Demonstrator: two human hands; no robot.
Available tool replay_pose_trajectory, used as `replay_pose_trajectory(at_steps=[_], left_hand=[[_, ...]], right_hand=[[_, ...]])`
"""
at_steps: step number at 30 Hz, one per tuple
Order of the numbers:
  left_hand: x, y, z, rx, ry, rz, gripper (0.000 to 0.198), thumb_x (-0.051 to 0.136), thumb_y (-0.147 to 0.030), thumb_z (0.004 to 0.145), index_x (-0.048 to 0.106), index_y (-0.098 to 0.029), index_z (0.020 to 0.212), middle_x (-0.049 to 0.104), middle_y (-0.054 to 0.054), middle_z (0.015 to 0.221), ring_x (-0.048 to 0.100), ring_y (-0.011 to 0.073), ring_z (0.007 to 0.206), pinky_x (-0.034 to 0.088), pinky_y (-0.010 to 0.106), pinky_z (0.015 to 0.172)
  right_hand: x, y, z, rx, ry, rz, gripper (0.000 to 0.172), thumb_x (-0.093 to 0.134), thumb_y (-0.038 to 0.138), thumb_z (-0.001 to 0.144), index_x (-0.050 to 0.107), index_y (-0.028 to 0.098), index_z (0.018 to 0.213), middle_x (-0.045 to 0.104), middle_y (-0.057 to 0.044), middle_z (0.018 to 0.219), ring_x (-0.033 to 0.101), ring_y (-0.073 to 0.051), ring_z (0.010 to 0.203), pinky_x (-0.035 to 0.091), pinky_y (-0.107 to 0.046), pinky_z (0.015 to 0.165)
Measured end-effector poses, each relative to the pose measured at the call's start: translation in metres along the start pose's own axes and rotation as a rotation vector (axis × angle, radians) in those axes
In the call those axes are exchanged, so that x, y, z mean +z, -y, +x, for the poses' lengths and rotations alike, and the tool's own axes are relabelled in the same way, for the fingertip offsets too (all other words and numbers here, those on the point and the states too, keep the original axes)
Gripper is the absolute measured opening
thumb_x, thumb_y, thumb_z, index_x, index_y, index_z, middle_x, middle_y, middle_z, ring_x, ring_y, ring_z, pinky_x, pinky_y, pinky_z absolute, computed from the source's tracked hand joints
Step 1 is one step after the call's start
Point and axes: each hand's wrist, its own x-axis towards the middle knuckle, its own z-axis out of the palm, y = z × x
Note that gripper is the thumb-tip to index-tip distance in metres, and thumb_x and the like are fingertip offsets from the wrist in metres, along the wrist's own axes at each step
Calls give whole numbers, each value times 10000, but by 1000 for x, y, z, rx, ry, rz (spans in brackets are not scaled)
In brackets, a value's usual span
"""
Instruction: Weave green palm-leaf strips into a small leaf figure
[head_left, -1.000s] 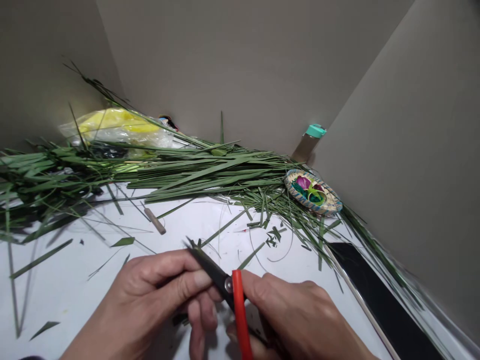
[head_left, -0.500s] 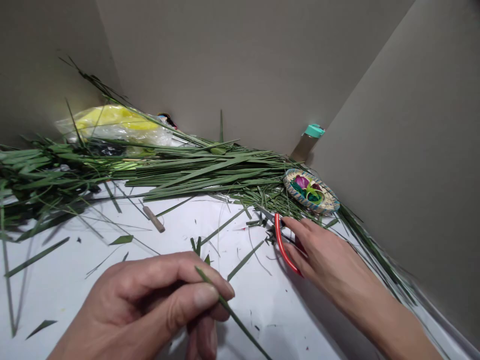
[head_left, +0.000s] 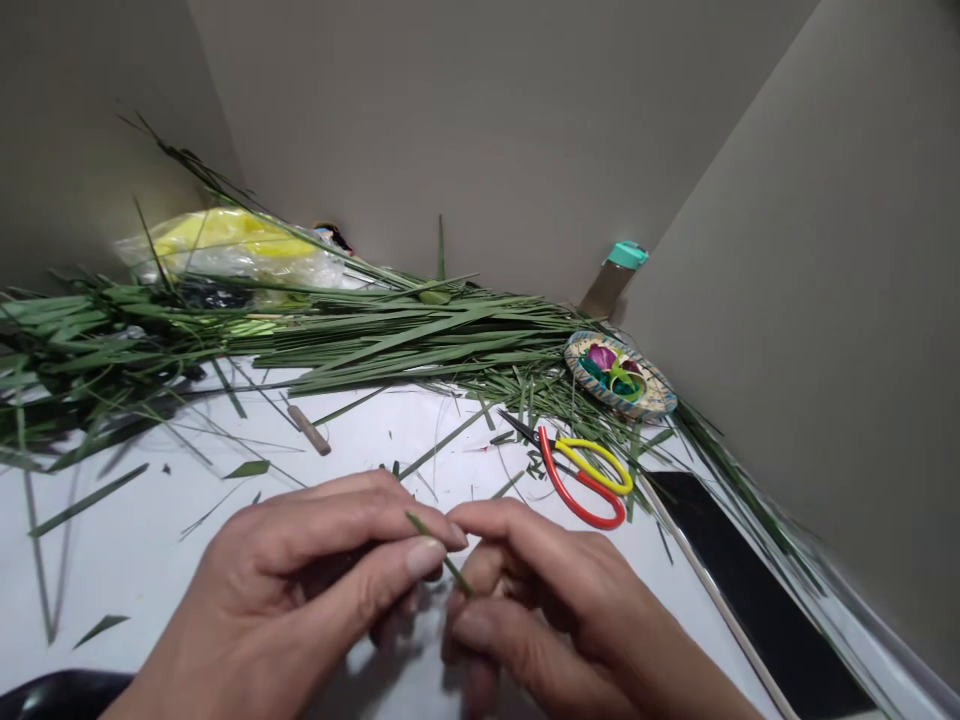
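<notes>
Just left of the scissors (head_left: 583, 483), I have the left hand (head_left: 300, 570) nearly closed, its thumb and forefinger pinching a short green leaf strip (head_left: 442, 558) above the white table (head_left: 360, 430). The right hand (head_left: 555, 610) is curled, its fingertips (head_left: 469, 517) right beside the strip; I can't tell whether it grips. Beyond the scissors sit a woven dish (head_left: 620, 375), a teal-capped bottle (head_left: 615, 280) and a long heap of leaves (head_left: 420, 340). Well left of them lie a wooden handle (head_left: 309, 430) and a yellow plastic bag (head_left: 225, 250); a black panel (head_left: 742, 590) lies to their right.
</notes>
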Motion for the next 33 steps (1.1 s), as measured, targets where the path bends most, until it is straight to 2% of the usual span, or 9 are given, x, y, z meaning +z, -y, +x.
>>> replay_pose_trajectory(at_steps=[3, 5, 8, 10, 13, 15, 18, 22, 33], left_hand=[[-5, -1, 12, -77, 10, -4, 145, 704, -442, 899, 835, -381, 912, 745, -71, 648, 663, 122, 519, 521, 174, 501], [-15, -4, 22, -98, 0, 73, 219, 637, -480, 907, 806, -349, 958, 755, -59, 695, 668, 153, 550, 527, 216, 502], [-33, -9, 36, -65, 75, 374, 279, 628, -489, 857, 778, -282, 743, 728, -8, 664, 625, 185, 617, 449, 265, 568], [-42, -9, 40, -50, 206, 581, 330, 583, -506, 859, 751, -282, 683, 728, 20, 676, 622, 219, 649, 414, 315, 610], [-44, -5, 39, -87, 376, 805, 366, 508, -522, 895, 704, -292, 689, 736, 55, 689, 636, 271, 653, 381, 368, 624], [-38, -1, 35, -124, 414, 879, 355, 506, -526, 905, 648, -282, 691, 733, 81, 692, 652, 304, 669, 361, 387, 632], [-29, 4, 31, -140, 408, 895, 317, 544, -504, 889, 563, -267, 680, 718, 103, 718, 650, 328, 706, 352, 400, 659], [-25, 7, 31, -101, 368, 814, 289, 623, -484, 846, 581, -273, 653, 667, 61, 672, 609, 278, 672, 378, 370, 639], [-12, 11, 30, -76, 354, 528, 182, 716, -436, 801, 741, -263, 752, 714, 44, 711, 677, 265, 766, 526, 322, 690]], right_hand=[[1, 4, 3, -69, -208, -172, 226, 520, 196, 1001, 733, 211, 1073, 687, 47, 696, 654, -95, 610, 508, -155, 599], [-5, 9, 3, -156, -377, -319, 211, 547, 164, 992, 745, 233, 1003, 672, 69, 684, 649, -74, 618, 500, -127, 624], [-18, 19, -3, -274, -525, -475, 217, 560, 140, 990, 744, 250, 956, 674, 79, 686, 643, -77, 590, 539, -129, 662], [-23, 24, -7, -360, -570, -572, 220, 547, 128, 1000, 735, 240, 977, 733, 56, 781, 678, -97, 641, 570, -156, 716], [-22, 22, -9, -425, -555, -711, 208, 550, 95, 1002, 730, 200, 1004, 802, 6, 926, 734, -126, 732, 578, -193, 745], [-16, 13, -6, -425, -520, -766, 206, 563, 74, 990, 739, 177, 964, 818, -33, 951, 758, -155, 769, 572, -225, 728], [-7, -6, 1, -399, -445, -748, 213, 560, 58, 985, 751, 152, 970, 816, -73, 939, 765, -194, 788, 563, -272, 728], [-5, -25, 7, -356, -391, -727, 236, 546, 41, 980, 747, 165, 987, 805, -68, 908, 758, -195, 791, 557, -277, 755], [-5, -27, 5, -305, -378, -692, 230, 550, 58, 982, 745, 179, 989, 786, -47, 867, 724, -174, 747, 527, -265, 741]])
